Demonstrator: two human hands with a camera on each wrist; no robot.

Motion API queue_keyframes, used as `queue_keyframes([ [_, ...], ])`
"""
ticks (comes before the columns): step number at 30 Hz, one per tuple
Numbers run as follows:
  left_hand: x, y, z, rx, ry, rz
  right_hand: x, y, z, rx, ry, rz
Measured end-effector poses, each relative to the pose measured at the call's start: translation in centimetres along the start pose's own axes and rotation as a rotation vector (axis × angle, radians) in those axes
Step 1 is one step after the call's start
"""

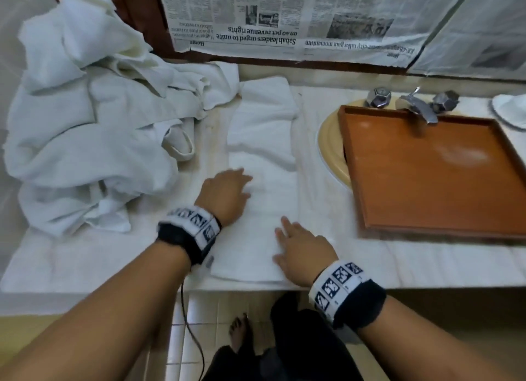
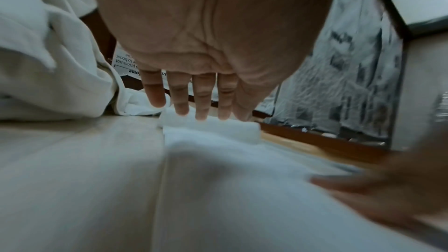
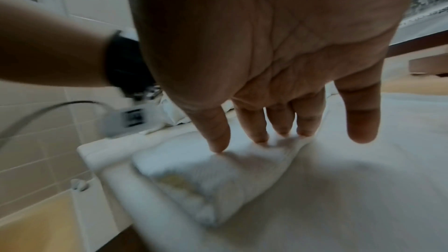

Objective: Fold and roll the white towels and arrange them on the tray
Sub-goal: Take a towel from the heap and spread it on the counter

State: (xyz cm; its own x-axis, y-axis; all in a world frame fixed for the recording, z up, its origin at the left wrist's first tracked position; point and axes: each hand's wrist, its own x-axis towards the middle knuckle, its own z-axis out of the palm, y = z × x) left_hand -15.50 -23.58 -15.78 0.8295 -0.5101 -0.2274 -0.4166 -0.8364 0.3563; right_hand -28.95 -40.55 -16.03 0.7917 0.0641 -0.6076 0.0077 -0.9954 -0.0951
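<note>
My left hand [image 1: 227, 192] and right hand [image 1: 301, 248] lie flat, fingers straight, gripping nothing, on the near end of the folded white towel [image 1: 264, 158] stretched lengthwise on the worktop [image 1: 85, 261]. The orange tray [image 1: 427, 229] sits bare over the sink to the right; the unfolded towel heap [image 1: 85, 130] is at left. If I press unevenly when rolling, the strip could skew and the roll come out crooked.
</note>
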Motion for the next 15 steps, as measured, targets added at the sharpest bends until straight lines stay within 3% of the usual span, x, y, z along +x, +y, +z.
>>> queue_keyframes([
  [2,-5.1,0.1,1.4,-0.113,0.058,0.035,1.2,-0.1,-0.9,-0.015,0.001,0.034],
  [7,-13.6,-2.2,6.5,0.012,-0.111,0.005,4.4,0.0,-2.7,-0.016,0.023,0.094],
  [11,-14.5,-2.4,7.8,0.074,-0.032,0.0,4.9,-0.3,-2.5,-0.048,0.129,0.109],
  [15,-13.6,-2.1,6.7,-0.043,0.046,-0.027,3.2,-0.8,0.7,-0.013,0.419,-0.019],
])
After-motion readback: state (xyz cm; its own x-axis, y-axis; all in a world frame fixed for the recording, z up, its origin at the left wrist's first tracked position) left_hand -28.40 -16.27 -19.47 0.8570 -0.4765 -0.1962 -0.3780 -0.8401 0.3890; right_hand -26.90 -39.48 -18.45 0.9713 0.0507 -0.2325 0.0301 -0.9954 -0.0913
